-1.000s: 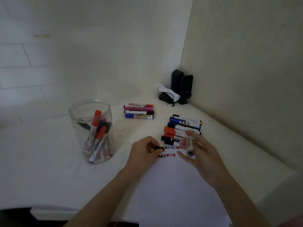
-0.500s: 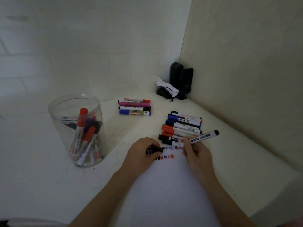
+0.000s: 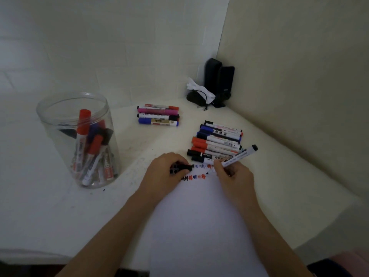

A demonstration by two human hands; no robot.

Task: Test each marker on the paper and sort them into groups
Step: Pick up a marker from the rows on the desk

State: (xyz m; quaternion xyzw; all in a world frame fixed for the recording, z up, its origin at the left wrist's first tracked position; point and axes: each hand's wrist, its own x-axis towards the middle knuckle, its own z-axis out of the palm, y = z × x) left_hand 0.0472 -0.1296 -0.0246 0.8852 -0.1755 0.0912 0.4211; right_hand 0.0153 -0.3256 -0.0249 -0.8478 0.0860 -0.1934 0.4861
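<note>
White table (image 3: 50,206); right hand (image 3: 235,176) writes with marker (image 3: 239,155) on paper (image 3: 199,226).

Dim, flat light, bluish-grey cast. Soft overall, fine print unreadable. Wide-angle bend at edges. Faint shadows, no glare; bottom corners go dark.

white paper (image 3: 199,226) with little rows of black, red and blue scribbles (image 3: 196,176) at its far edge. Markers in the clear jar (image 3: 60,116) have red, purple and black caps. Far group (image 3: 158,116): red, pink, black, blue. Right pile (image 3: 217,142) is black, blue, orange-red caps on white barrels.
</note>
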